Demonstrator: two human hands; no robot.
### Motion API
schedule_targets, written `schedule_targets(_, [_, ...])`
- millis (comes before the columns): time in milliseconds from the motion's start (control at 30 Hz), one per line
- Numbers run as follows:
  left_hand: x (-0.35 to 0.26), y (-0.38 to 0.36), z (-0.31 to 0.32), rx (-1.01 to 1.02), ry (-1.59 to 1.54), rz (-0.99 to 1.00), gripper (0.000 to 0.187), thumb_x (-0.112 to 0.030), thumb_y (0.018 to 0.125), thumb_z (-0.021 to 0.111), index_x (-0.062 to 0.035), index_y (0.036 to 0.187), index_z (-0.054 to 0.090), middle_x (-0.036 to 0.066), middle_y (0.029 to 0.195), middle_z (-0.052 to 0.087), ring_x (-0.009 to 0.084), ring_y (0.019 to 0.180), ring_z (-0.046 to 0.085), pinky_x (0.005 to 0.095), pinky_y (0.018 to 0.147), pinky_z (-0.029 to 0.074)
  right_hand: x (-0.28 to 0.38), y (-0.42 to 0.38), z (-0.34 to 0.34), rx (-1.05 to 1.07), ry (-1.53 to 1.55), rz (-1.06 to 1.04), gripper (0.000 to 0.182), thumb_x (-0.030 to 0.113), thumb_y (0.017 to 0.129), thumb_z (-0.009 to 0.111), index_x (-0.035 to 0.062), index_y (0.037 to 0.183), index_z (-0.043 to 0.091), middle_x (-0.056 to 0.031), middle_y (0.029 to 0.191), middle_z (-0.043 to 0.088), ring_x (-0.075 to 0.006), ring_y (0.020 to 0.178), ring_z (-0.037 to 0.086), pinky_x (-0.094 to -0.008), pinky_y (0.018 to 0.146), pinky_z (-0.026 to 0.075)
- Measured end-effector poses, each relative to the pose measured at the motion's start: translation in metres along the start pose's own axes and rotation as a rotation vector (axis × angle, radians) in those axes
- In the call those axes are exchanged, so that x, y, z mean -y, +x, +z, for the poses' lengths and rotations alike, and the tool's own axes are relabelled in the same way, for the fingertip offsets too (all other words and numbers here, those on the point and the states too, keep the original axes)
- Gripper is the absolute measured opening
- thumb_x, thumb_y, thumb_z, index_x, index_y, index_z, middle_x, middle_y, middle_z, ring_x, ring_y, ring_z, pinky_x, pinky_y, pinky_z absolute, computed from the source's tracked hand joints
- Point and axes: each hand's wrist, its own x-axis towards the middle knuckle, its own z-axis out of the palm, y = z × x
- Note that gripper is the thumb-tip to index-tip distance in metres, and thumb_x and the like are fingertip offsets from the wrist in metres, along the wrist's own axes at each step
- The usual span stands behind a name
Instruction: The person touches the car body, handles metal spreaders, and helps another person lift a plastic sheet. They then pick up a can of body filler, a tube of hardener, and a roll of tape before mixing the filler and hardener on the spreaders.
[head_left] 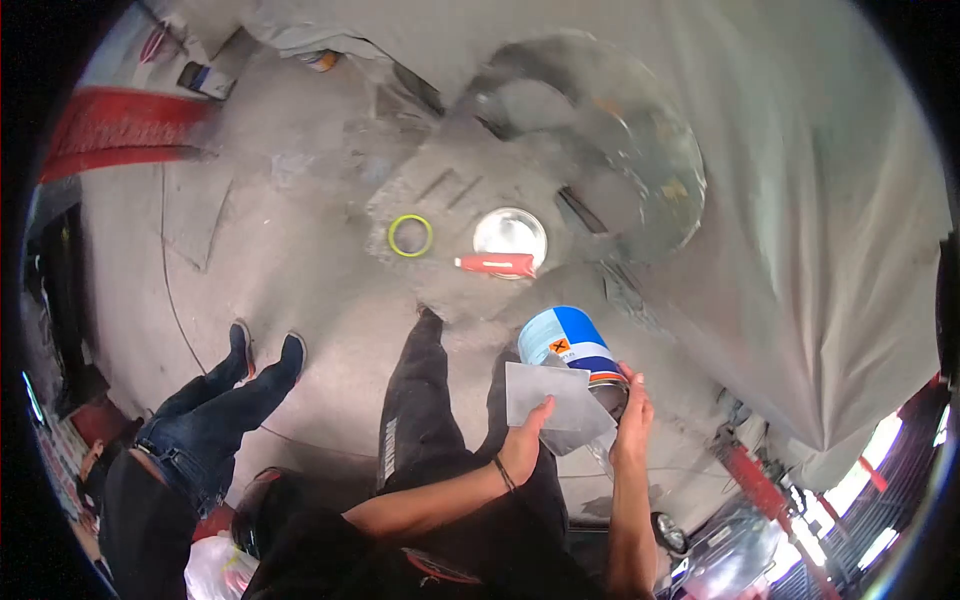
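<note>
My left hand (525, 440) is closed, thumb on top, around a thin pale square sheet (540, 390). A second greyish flat piece (572, 438) shows below that sheet, close to the can's end. My right hand (632, 415) grips a blue and white can (575, 335) near its dark end; the can lies tilted and carries an orange hazard label. Beyond the can, a red tube (500, 264) rests across the edge of a round silvery lid (510, 232). To their left is a yellow-green ring (410, 235).
A dusty stand (450, 200) bears the lid, tube and ring. Grey sheeting (780, 200) drapes over the right side. Another person (190, 440) in jeans is at the left. A red metal arm (125, 125) juts in at upper left; red equipment (755, 480) stands lower right.
</note>
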Motion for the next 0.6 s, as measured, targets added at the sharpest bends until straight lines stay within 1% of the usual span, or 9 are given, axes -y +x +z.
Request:
schedule_targets(67, [0.063, 0.039, 0.002, -0.020, -0.074, -0.092, 0.050, -0.033, 0.111, 0.049, 0.0036, 0.145, 0.054, 0.009, 0.140, 0.061, 0.0173, 0.129, 0.056, 0.0348, 0.114, 0.041, -0.039, 0.028, -0.022, -0.038, -0.020, 0.064, 0.059, 0.049, 0.110, 0.046, 0.0002, 0.137, 0.066, -0.0151, 0.135, 0.066, -0.0238, 0.127, 0.059, -0.0385, 0.112, 0.042])
schedule_targets(133, [0.112, 0.086, 0.012, -0.074, -0.115, -0.120, 0.052, -0.035, 0.110, 0.051, 0.0022, 0.146, 0.053, 0.007, 0.143, 0.059, 0.0167, 0.132, 0.054, 0.0338, 0.115, 0.039, -0.106, 0.085, -0.051, -0.051, -0.108, 0.084, 0.060, 0.050, 0.109, 0.047, 0.0008, 0.137, 0.067, -0.0145, 0.136, 0.066, -0.0237, 0.128, 0.058, -0.0385, 0.114, 0.040])
schedule_targets(200, [0.179, 0.148, 0.009, -0.126, -0.194, -0.153, 0.052, -0.035, 0.109, 0.053, 0.0018, 0.147, 0.053, 0.006, 0.144, 0.059, 0.0163, 0.132, 0.053, 0.0336, 0.114, 0.040, -0.160, 0.141, -0.067, -0.064, -0.138, 0.107, 0.060, 0.049, 0.107, 0.049, -0.0005, 0.136, 0.067, -0.0164, 0.136, 0.067, -0.0257, 0.128, 0.059, -0.0382, 0.113, 0.041])
schedule_targets(333, [0.267, 0.262, 0.001, -0.153, -0.197, -0.286, 0.055, -0.038, 0.105, 0.060, -0.0003, 0.145, 0.055, 0.008, 0.145, 0.060, 0.0174, 0.133, 0.054, 0.0341, 0.113, 0.040, -0.258, 0.253, -0.089, -0.082, -0.282, 0.097, 0.060, 0.050, 0.106, 0.049, 0.0007, 0.135, 0.068, -0.0172, 0.136, 0.068, -0.0271, 0.128, 0.060, -0.0372, 0.112, 0.041])
schedule_targets(367, [0.291, 0.292, -0.002, -0.164, -0.219, -0.296, 0.056, -0.040, 0.105, 0.060, -0.0005, 0.145, 0.055, 0.008, 0.145, 0.060, 0.0182, 0.133, 0.054, 0.0345, 0.113, 0.039, -0.287, 0.284, -0.098, -0.055, -0.255, 0.071, 0.060, 0.051, 0.106, 0.049, 0.0019, 0.135, 0.068, -0.0178, 0.136, 0.068, -0.0281, 0.130, 0.060, -0.0368, 0.112, 0.041])
schedule_targets(433, [0.335, 0.345, -0.005, -0.188, -0.261, -0.320, 0.059, -0.042, 0.103, 0.062, -0.0008, 0.145, 0.055, 0.009, 0.145, 0.060, 0.0198, 0.133, 0.055, 0.0351, 0.114, 0.038, -0.310, 0.328, -0.106, -0.061, -0.289, 0.063, 0.061, 0.051, 0.105, 0.050, 0.0014, 0.136, 0.068, -0.0154, 0.139, 0.066, -0.0266, 0.132, 0.058, -0.0355, 0.114, 0.038])
schedule_targets(467, [0.350, 0.366, -0.002, -0.196, -0.275, -0.302, 0.059, -0.042, 0.103, 0.063, -0.0008, 0.144, 0.056, 0.009, 0.145, 0.060, 0.0203, 0.134, 0.055, 0.0354, 0.115, 0.038, -0.319, 0.349, -0.109, -0.066, -0.307, 0.059, 0.061, 0.051, 0.104, 0.051, 0.0012, 0.136, 0.068, -0.0142, 0.140, 0.065, -0.0259, 0.133, 0.056, -0.0349, 0.115, 0.037])
schedule_targets(533, [0.376, 0.410, 0.004, -0.211, -0.307, -0.255, 0.059, -0.042, 0.102, 0.064, -0.0008, 0.143, 0.056, 0.009, 0.145, 0.060, 0.0213, 0.134, 0.055, 0.0359, 0.115, 0.037, -0.338, 0.390, -0.116, -0.086, -0.352, 0.028, 0.061, 0.052, 0.106, 0.049, 0.0026, 0.138, 0.067, -0.0165, 0.141, 0.066, -0.0292, 0.134, 0.057, -0.0370, 0.114, 0.039])
schedule_targets(600, [0.378, 0.437, 0.016, -0.183, -0.328, -0.227, 0.057, -0.041, 0.101, 0.064, -0.0014, 0.142, 0.057, 0.008, 0.144, 0.061, 0.0217, 0.134, 0.055, 0.0365, 0.115, 0.037, -0.354, 0.427, -0.124, -0.079, -0.385, -0.011, 0.064, 0.054, 0.105, 0.046, 0.0036, 0.140, 0.065, -0.0182, 0.143, 0.064, -0.0319, 0.136, 0.057, -0.0387, 0.114, 0.039])
